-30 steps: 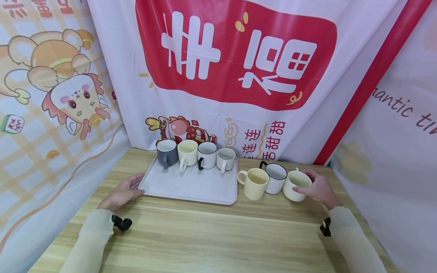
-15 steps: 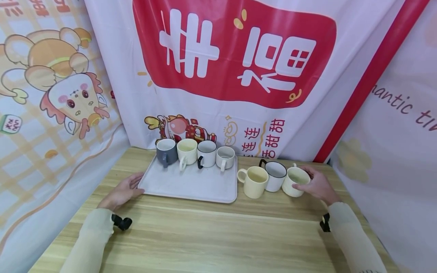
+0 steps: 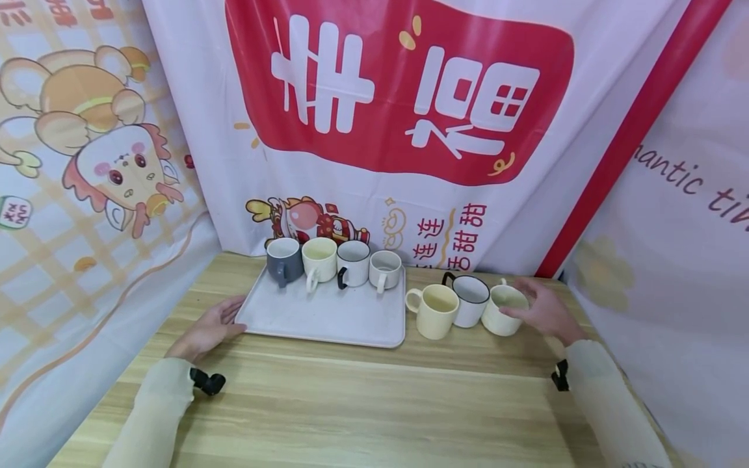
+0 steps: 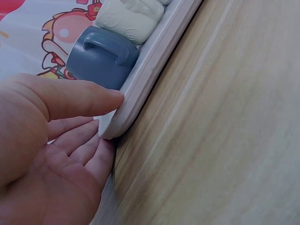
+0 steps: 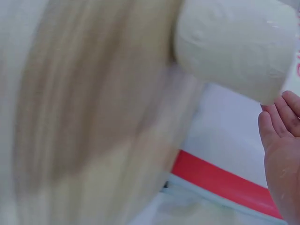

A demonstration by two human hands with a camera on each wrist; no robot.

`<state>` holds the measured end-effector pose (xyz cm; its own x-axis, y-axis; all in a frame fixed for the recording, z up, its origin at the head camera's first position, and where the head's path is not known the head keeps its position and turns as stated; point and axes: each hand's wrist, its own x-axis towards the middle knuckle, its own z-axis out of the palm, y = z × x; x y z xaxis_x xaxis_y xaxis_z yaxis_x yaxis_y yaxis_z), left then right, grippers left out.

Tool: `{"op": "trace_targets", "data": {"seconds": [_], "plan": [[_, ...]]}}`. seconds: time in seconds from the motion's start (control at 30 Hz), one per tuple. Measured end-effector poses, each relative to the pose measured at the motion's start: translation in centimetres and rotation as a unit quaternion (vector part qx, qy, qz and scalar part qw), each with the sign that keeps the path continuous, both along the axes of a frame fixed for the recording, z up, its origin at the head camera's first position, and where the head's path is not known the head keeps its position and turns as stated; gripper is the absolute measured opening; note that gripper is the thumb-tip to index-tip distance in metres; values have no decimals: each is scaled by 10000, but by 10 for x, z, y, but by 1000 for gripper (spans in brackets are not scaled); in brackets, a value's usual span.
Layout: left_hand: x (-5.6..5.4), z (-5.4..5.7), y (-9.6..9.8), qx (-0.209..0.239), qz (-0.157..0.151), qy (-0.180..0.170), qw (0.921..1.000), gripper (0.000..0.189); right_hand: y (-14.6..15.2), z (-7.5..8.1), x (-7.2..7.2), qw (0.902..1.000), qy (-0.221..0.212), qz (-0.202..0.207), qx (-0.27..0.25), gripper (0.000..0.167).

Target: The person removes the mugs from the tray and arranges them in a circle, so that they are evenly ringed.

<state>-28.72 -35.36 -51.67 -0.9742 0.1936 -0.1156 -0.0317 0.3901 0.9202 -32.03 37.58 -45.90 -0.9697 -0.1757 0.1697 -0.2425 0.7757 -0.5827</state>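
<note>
At the left corner of a pale tray (image 3: 328,318), my left hand (image 3: 207,330) touches the rim. In the left wrist view its thumb (image 4: 89,99) lies on the rim and its straight fingers reach along the outer side. A cream mug (image 3: 502,320) stands upright on the table at the right end of a row. Beside it my right hand (image 3: 547,312) spreads with loose fingers; in the right wrist view the fingertips are by the mug's far side. A white mug with a black rim (image 3: 470,312) and a yellow mug (image 3: 435,322) stand to its left.
Along the tray's back edge stand a dark grey mug (image 3: 285,268), a cream mug (image 3: 320,265), a black-rimmed white mug (image 3: 354,268) and a small whitish mug (image 3: 385,272). Behind the wooden table (image 3: 363,416) hangs a printed cloth (image 3: 374,162).
My right hand has loosened from the cream mug, and its fingers have lifted and spread. The mug has shifted slightly toward the black-rimmed one. My left hand stays at the tray.
</note>
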Motion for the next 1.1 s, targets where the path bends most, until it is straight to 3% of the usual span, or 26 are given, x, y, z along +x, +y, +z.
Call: {"op": "trace_targets", "data": {"seconds": [0.23,0.5,0.93,1.1], "plan": [[1,1,-2,-50,8,67,10000,85,-22,32,1,9992,-362,88,159,98],[2,1,-3,-84,-1,60,9999,85,-74,61,-9,9963,-712,257,397,99],[-1,-1,-4,-126,47,-2,9999,85,-152,85,-36,9929,-72,1023,597,96],[-1,0,-2,-111,-17,15,9999,86,-183,90,-45,9940,-110,979,467,90]]}}
